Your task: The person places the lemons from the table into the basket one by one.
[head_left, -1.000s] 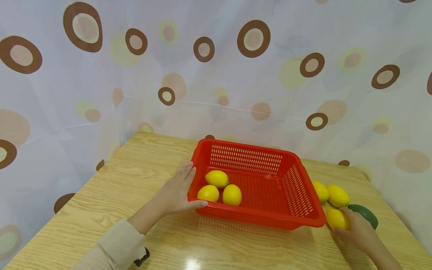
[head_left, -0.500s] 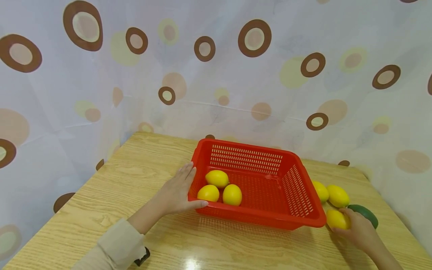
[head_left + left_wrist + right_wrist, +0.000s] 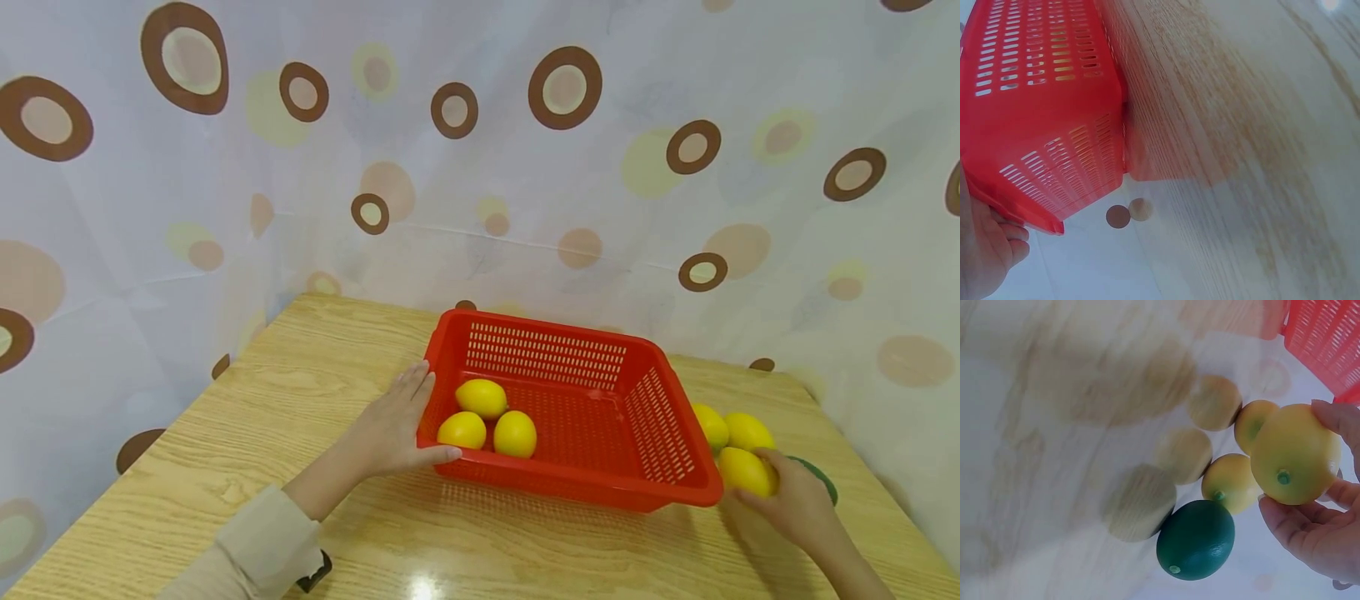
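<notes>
My right hand (image 3: pixel 798 504) grips a yellow lemon (image 3: pixel 747 472) just off the basket's right front corner. In the right wrist view the lemon (image 3: pixel 1294 456) sits between thumb and fingertips, above the table. My left hand (image 3: pixel 390 425) rests on the left front corner of a red plastic basket (image 3: pixel 570 479), fingers straight along the side and thumb over the front rim. Inside the basket's left end lie three lemons (image 3: pixel 515 434). Two more lemons (image 3: pixel 1230 481) lie on the table behind the held one. A dark green oval fruit (image 3: pixel 1196 540) is beside them, partly hidden by my right hand in the head view.
The basket stands on a wooden table (image 3: pixel 360 533). A patterned curtain (image 3: pixel 480 167) hangs behind the table and along its left side. A dark band (image 3: pixel 315 571) shows at my left sleeve.
My right hand has lifted the lemon a little off the table, moving it slightly up and back. The left hand and basket have stayed in place.
</notes>
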A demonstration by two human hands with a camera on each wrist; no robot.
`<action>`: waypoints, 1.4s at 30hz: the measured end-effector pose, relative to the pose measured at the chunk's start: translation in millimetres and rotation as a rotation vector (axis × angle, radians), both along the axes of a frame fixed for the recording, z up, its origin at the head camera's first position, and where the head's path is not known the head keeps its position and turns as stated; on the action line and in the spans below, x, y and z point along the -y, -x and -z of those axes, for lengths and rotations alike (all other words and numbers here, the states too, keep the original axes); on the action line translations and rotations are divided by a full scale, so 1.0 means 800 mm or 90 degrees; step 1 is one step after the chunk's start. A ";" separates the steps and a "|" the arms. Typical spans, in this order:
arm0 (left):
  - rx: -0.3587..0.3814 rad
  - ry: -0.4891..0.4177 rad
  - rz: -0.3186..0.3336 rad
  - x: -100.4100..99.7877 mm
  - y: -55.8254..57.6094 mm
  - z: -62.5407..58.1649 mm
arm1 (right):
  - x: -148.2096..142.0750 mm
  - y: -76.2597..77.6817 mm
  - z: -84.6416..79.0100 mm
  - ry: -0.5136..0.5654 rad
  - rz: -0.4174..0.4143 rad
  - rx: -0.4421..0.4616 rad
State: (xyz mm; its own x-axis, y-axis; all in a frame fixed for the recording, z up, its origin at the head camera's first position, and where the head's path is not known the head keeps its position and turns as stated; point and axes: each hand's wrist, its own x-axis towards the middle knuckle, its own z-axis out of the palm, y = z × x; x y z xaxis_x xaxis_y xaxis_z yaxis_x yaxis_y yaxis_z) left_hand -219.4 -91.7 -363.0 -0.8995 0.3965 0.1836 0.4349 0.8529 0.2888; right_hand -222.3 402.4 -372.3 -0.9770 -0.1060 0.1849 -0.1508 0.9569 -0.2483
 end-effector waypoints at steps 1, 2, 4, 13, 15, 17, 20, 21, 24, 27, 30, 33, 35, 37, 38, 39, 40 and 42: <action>0.002 0.000 0.000 0.000 0.000 0.000 | 0.002 0.000 -0.001 0.002 0.003 -0.011; 0.004 0.000 0.000 0.000 0.000 0.001 | 0.003 -0.001 -0.003 0.004 0.005 -0.023; 0.006 -0.001 -0.001 0.000 0.000 0.001 | 0.007 -0.001 -0.005 0.013 0.010 -0.049; -0.007 -0.001 -0.002 0.000 0.001 0.003 | 0.018 -0.003 -0.014 0.045 0.008 -0.106; -0.009 -0.005 0.000 -0.001 0.002 0.004 | 0.020 -0.004 -0.015 0.046 0.013 -0.091; -0.010 -0.010 0.002 -0.001 0.001 0.005 | 0.022 -0.005 -0.015 0.049 0.014 -0.084; -0.024 -0.014 0.014 0.000 0.001 0.007 | 0.024 -0.006 -0.016 0.052 0.013 -0.074; -0.034 -0.014 0.019 0.000 0.002 0.007 | 0.024 -0.006 -0.017 0.053 0.012 -0.073; -0.066 -0.015 0.037 0.001 0.002 0.008 | 0.026 -0.006 -0.017 0.053 0.012 -0.075; -0.093 -0.011 0.052 0.002 0.003 0.009 | 0.025 -0.007 -0.016 0.055 0.014 -0.080; -0.111 -0.002 0.065 0.002 0.005 0.011 | 0.024 -0.007 -0.016 0.056 0.016 -0.079; -0.119 0.010 0.073 0.003 0.005 0.011 | 0.024 -0.008 -0.015 0.056 0.020 -0.076; -0.122 0.019 0.076 0.003 0.006 0.011 | 0.023 -0.008 -0.015 0.056 0.022 -0.074; -0.122 0.022 0.078 0.003 0.006 0.011 | 0.024 -0.009 -0.015 0.055 0.023 -0.079; -0.123 0.024 0.079 0.004 0.006 0.011 | 0.024 -0.009 -0.015 0.056 0.024 -0.081; -0.121 0.023 0.079 0.004 0.006 0.011 | 0.024 -0.008 -0.016 0.057 0.025 -0.084; -0.121 0.023 0.079 0.004 0.006 0.011 | 0.025 -0.008 -0.017 0.059 0.024 -0.088; -0.118 0.021 0.078 0.005 0.006 0.010 | 0.025 -0.006 -0.018 0.065 0.022 -0.098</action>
State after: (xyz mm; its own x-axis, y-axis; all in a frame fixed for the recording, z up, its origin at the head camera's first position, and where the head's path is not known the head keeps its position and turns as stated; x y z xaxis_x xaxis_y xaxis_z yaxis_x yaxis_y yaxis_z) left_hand -224.3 -95.4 -371.3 -0.7960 0.5095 0.3269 0.5792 0.7980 0.1665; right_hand -217.2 382.1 -357.7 -0.9392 -0.0462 0.3402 -0.1623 0.9329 -0.3215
